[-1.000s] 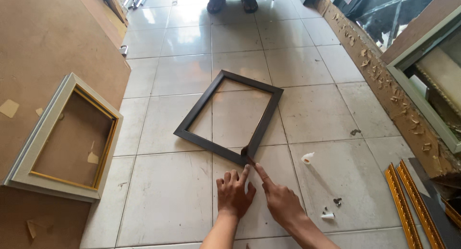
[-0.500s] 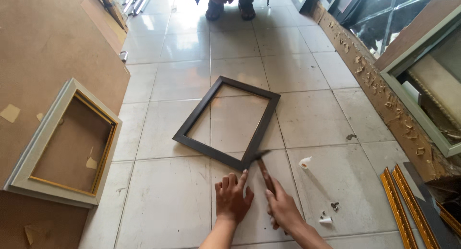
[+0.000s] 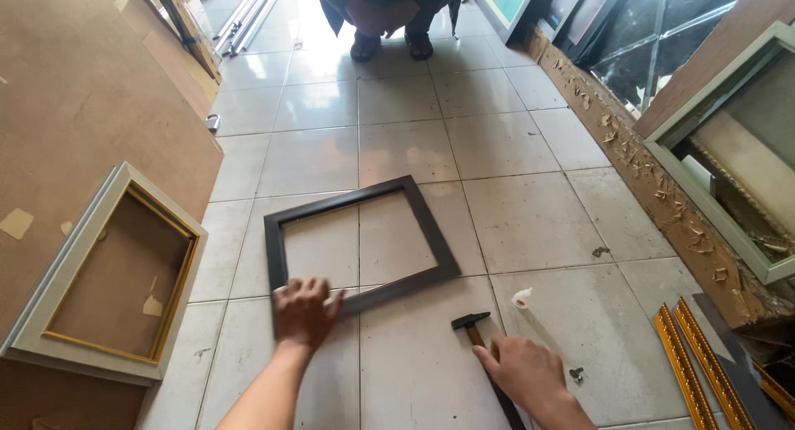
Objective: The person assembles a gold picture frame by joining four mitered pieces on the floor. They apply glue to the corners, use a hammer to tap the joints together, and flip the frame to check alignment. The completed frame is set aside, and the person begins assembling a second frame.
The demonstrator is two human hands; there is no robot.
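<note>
A dark brown rectangular picture frame (image 3: 435, 239) lies flat on the tiled floor in front of me. My left hand (image 3: 305, 312) rests on its near rail close to the near left corner, fingers curled over the wood. A hammer (image 3: 470, 321) with a black head and wooden handle lies on the floor just right of the frame's near right corner. My right hand (image 3: 522, 372) closes around the hammer's handle, covering its middle.
A pale frame with a gold inner edge (image 3: 74, 260) lies on a brown board (image 3: 83, 82) at left. A white tube (image 3: 526, 301), small screws (image 3: 575, 372) and gold mouldings (image 3: 687, 364) are at right. A crouching person (image 3: 385, 16) is ahead. Large frames (image 3: 729, 148) lean at right.
The dark frame has been turned from a diamond pose to nearly square with me. My hands have parted: left onto the frame's near rail, right down onto the hammer.
</note>
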